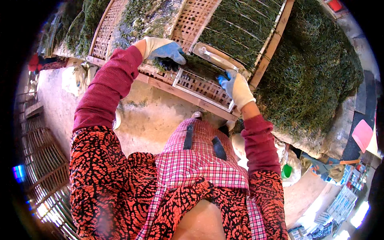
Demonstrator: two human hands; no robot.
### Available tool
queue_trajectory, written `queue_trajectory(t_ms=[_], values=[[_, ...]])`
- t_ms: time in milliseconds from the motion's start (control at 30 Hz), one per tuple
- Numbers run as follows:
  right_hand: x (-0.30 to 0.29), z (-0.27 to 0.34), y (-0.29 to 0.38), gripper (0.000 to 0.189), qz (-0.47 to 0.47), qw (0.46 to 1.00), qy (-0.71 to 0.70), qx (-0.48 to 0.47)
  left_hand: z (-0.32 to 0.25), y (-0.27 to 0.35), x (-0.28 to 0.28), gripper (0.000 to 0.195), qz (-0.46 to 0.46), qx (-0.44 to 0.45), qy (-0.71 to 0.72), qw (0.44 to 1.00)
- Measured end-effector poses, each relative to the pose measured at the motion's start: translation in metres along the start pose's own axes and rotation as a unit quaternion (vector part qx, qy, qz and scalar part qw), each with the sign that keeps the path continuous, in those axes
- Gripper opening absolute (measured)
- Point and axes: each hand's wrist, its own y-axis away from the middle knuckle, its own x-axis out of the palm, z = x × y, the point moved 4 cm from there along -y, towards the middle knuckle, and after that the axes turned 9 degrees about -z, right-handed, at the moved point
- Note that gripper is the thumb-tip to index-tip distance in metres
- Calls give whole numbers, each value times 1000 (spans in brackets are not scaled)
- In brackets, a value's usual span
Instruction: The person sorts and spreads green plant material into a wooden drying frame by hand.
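My left hand (pixel 165 51), in a white glove with a blue coated palm, bends down over dark green plant matter on a woven tray. Its fingertips are dark and partly hidden, so any grip is unclear. My right hand (pixel 237 87), gloved the same way, is at the right end of a white rectangular frame (pixel 199 95) lying on the slatted weave. Dark green matter fills the frame's far side. Just beyond lies a wooden float (pixel 199 48) with a pale handle (pixel 217 58); its near right end meets the right glove in view, contact uncertain.
Strips of pressed green matter (pixel 240 27) cover the tray beyond the float. A wooden rail (pixel 271 45) borders them, and a large green heap (pixel 306 75) stands to the right. At lower left is a slatted rack (pixel 45 159); a pink sheet (pixel 362 135) is at far right.
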Motion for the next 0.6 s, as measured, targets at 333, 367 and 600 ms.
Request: queue_trajectory(t_ms=[333, 367, 600], values=[[8, 9, 3, 41, -35, 991, 128, 28, -3, 15, 115, 45, -443, 251, -351, 786], [8, -6, 5, 43, -30, 990, 133, 26, -8, 8, 122, 50, -450, 264, -334, 785], [-17, -122, 25, 45, -42, 929, -264, 256, -2, -8, 130, 55, -440, 213, -321, 811]])
